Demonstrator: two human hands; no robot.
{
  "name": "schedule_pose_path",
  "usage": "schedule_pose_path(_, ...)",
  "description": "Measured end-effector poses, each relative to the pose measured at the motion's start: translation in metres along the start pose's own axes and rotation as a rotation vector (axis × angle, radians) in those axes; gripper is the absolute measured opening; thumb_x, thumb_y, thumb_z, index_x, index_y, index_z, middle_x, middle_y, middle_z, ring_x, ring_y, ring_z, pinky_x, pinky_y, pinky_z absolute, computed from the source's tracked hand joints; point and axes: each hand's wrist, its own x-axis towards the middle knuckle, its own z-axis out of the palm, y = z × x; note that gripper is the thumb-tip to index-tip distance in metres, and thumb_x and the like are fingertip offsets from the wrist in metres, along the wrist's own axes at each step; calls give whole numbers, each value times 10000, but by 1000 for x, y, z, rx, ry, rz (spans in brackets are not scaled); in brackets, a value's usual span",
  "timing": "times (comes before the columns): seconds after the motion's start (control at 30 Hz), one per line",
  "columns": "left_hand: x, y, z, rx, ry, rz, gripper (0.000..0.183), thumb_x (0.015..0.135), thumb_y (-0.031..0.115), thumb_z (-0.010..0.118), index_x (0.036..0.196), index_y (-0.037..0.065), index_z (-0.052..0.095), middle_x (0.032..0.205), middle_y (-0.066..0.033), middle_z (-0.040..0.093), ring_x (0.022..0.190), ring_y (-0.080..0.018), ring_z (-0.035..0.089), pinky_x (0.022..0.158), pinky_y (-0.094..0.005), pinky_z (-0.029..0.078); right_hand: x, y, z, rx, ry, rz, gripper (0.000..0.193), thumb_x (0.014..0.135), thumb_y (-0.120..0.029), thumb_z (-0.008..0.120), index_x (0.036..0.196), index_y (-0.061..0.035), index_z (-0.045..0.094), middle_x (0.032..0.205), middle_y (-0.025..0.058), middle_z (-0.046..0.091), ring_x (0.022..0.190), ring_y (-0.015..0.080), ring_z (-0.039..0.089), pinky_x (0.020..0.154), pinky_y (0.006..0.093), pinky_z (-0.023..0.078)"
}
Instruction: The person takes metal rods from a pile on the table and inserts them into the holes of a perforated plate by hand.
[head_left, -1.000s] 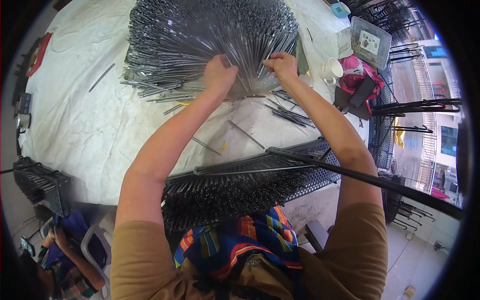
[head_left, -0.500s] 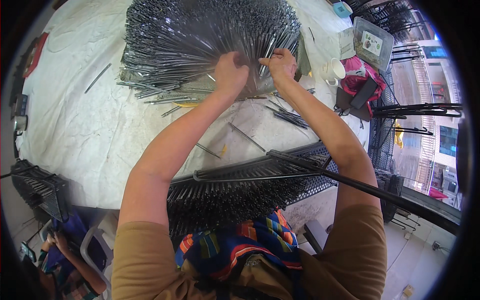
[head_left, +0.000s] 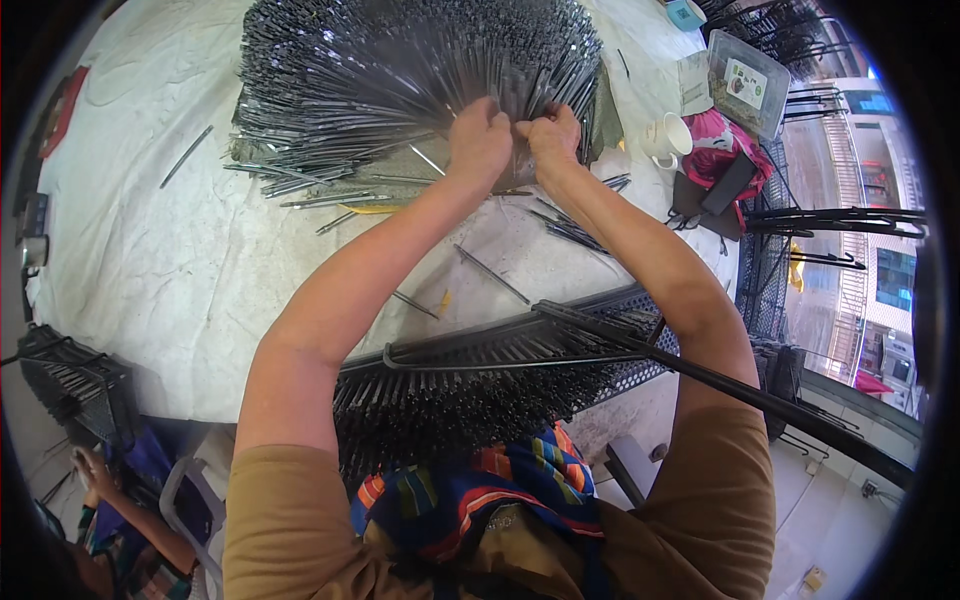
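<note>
A big fanned pile of thin dark rods (head_left: 340, 90) lies at the far side of the white-covered table (head_left: 200, 290). At its near edge my left hand (head_left: 480, 140) is closed, its curled fingers among the rod ends. Close beside it on the right, my right hand (head_left: 553, 138) is also closed on rods, thumb pointing toward the left hand. The rods between the two hands look blurred, and both sets of fingertips are partly hidden. A grey-green cloth (head_left: 400, 163) shows under the pile. Some loose rods (head_left: 570, 233) lie below my right wrist.
In front of my body a black mesh basket (head_left: 640, 372) holds many dark rods, with a black bar (head_left: 780, 400) across it. A white mug (head_left: 668, 140), a clear plastic box (head_left: 745, 85) and a pink bag (head_left: 715, 150) are at right. Another person's hand (head_left: 95, 475) shows lower left.
My left hand has moved a little right and my right hand a little left and down, so they are closer together. The other person's hand at lower left has shifted.
</note>
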Motion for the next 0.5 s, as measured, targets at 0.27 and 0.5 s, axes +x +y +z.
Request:
schedule_pose_path(0.27,-1,15,15,-110,-84,-95,374,875,187,588,1152,-63,612,1072,-201,674,992,-290,642,871,-358,480,32,52,17,266,-28,-59,478,712,-62,591,1173,50,537,1141,244,596,1085,346,586,892,404,469)
schedule_pose_path(0.5,9,27,8,-207,-144,-273,406,862,269,632,1113,-50,649,1034,-182,684,977,-262,644,862,-335,483,23,48,28,269,-76,-39,512,719,-196,670,1128,54,493,1102,232,577,1061,338,578,889,409,458)
